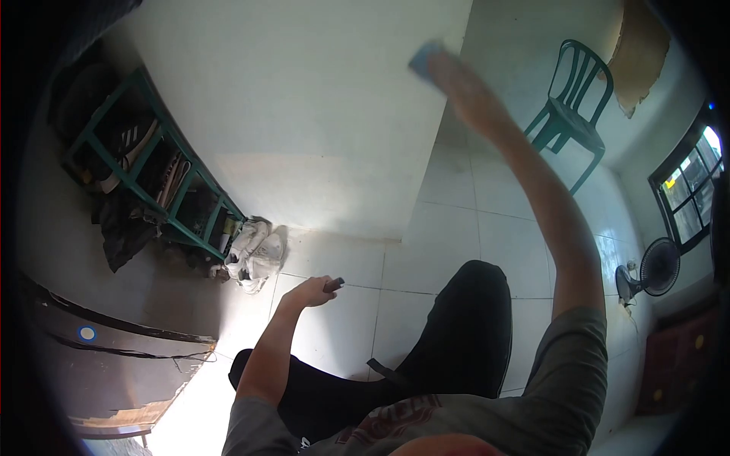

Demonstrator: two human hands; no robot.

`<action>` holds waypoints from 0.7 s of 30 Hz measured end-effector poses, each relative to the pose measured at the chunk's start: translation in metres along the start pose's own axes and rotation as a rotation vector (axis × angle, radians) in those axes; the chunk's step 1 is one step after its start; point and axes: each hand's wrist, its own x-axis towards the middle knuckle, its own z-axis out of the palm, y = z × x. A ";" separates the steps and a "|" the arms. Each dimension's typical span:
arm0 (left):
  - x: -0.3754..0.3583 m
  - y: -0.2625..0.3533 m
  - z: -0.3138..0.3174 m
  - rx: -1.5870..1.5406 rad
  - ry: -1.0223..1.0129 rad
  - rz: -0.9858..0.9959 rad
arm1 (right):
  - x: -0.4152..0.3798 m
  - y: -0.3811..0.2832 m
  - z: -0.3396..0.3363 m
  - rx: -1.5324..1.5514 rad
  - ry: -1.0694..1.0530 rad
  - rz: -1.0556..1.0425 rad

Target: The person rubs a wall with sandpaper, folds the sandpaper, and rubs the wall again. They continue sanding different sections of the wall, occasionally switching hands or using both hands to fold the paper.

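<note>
- The right hand (456,72) is raised high against the white wall (304,114), near the wall's outer corner; it is blurred, so how far the fingers are open cannot be told.
- A small blue thing (424,55), perhaps a sponge or cloth, sits at the tips of that hand, touching or just off the wall; it looks held, but the grip itself is too smeared to read.
- The left hand (310,291) is held low over the white tiled floor (456,235), fingers curled loosely around a small dark object (333,284) that sticks out past the thumb side; what the object is cannot be made out.
- The person sits on the floor, one knee in black trousers (468,334) drawn up between the two arms, and wears a grey shirt (532,410) with a reddish print whose letters cannot be read.
- Along the foot of the wall at left stands a green shoe rack (179,148) with shoes in it; one dark shoe (125,148) shows white stripes, no brand name legible.
- A pair of white shoes (255,254) lies on the floor at the rack's near end, close to the wall.
- A green plastic chair (570,106) stands past the wall corner, well apart from the raised hand.
- A black fan (646,273) stands on the floor at right, below a window (692,190).
</note>
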 end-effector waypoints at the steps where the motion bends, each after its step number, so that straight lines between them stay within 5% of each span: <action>1: -0.009 0.020 -0.010 -0.051 0.012 0.053 | -0.021 -0.012 0.013 0.012 -0.055 -0.102; 3: -0.023 0.046 -0.020 -0.045 0.020 0.094 | -0.050 -0.029 0.022 -0.028 -0.076 -0.275; 6: -0.019 0.049 -0.022 0.025 -0.023 0.080 | -0.033 -0.015 0.010 -0.009 -0.067 -0.265; 12: 0.024 -0.007 0.000 0.278 -0.163 -0.132 | 0.033 0.013 -0.032 -0.054 0.021 0.126; 14: 0.039 -0.026 0.011 0.326 -0.200 -0.124 | 0.012 -0.009 -0.019 -0.111 -0.042 0.043; 20: 0.069 -0.036 0.040 0.178 -0.271 0.018 | -0.002 -0.021 -0.010 0.005 -0.086 -0.197; 21: 0.072 -0.053 0.058 0.222 -0.249 0.285 | 0.021 -0.003 -0.019 0.029 -0.043 -0.196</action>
